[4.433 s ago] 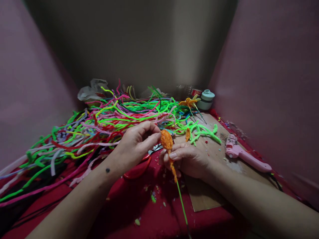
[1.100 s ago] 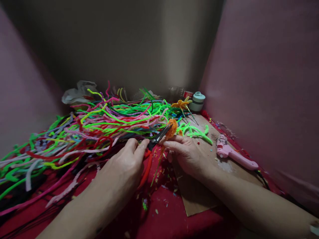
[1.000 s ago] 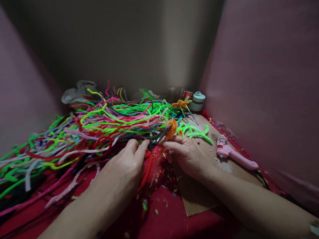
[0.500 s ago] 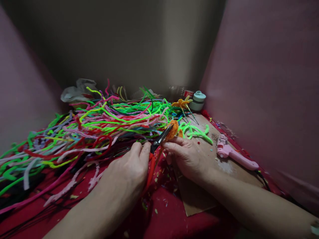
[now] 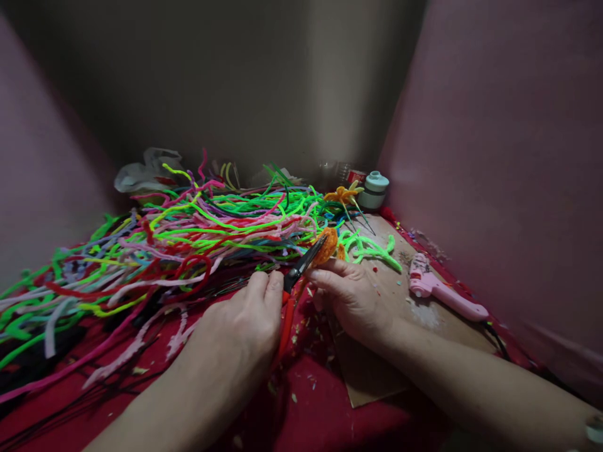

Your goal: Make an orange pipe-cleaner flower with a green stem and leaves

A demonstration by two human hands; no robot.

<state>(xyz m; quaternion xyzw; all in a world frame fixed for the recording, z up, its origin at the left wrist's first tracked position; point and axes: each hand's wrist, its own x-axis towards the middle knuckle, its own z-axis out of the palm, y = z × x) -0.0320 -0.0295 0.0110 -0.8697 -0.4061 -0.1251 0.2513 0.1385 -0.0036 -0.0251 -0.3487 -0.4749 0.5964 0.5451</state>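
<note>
My left hand (image 5: 249, 320) is closed round the red handles of a pair of scissors (image 5: 300, 266). The dark blades point up and right, lying against a fuzzy orange piece (image 5: 328, 246). Just right of the blades, my right hand (image 5: 351, 292) pinches the lower part of that orange piece between thumb and fingers. Its other fingers are curled and partly hidden. Short green pipe-cleaner pieces (image 5: 370, 246) lie behind my right hand on a brown board (image 5: 377, 370).
A large heap of coloured pipe cleaners (image 5: 164, 251) covers the left and centre. A pink glue gun (image 5: 445, 292) rests on the board at right. Orange flowers (image 5: 343, 196) and a pale-lidded jar (image 5: 374, 190) stand behind. Scraps dot the red cloth (image 5: 315, 408).
The scissors' red handles have shifted slightly, with a small movement of my left hand. My right hand and the orange piece stay almost in place.
</note>
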